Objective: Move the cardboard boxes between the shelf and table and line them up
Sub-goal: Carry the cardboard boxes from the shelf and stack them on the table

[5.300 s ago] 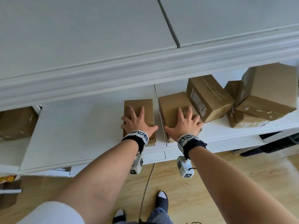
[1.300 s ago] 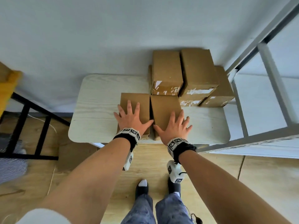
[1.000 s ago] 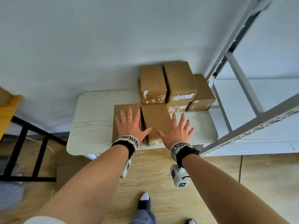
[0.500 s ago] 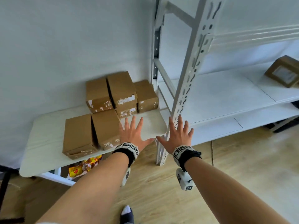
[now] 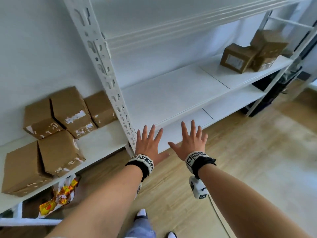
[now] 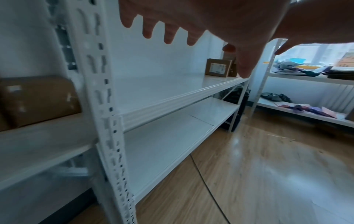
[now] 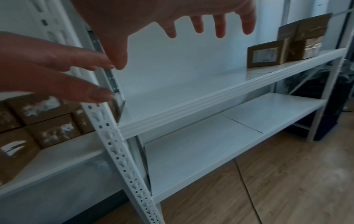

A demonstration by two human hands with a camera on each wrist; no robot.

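Several brown cardboard boxes [image 5: 56, 127] stand in two rows on the pale table [image 5: 101, 140] at the left. At the far right of the white shelf [image 5: 171, 95] sit a labelled box [image 5: 235, 58] and a tilted stack of boxes [image 5: 267, 47]. My left hand [image 5: 149, 141] and right hand [image 5: 190, 140] hover side by side before the shelf's front edge, fingers spread, holding nothing. In the left wrist view the left hand [image 6: 191, 19] hangs above the shelf, with the labelled box [image 6: 217, 69] far off. The right wrist view shows the right hand [image 7: 172, 15] empty and the shelf boxes [image 7: 266, 55] at the right.
A white perforated upright post [image 5: 106, 69] stands between table and shelf, just left of my left hand. A lower shelf board [image 5: 231, 103] lies beneath. A colourful packet [image 5: 58, 198] hangs under the table. A cable [image 6: 206, 186] runs over the wooden floor. Dark items [image 5: 274, 93] sit under the shelf's right end.
Both hands have lifted off the two front boxes on the table and swung right. They now hover spread before the shelf, and the view has turned from table to shelf.
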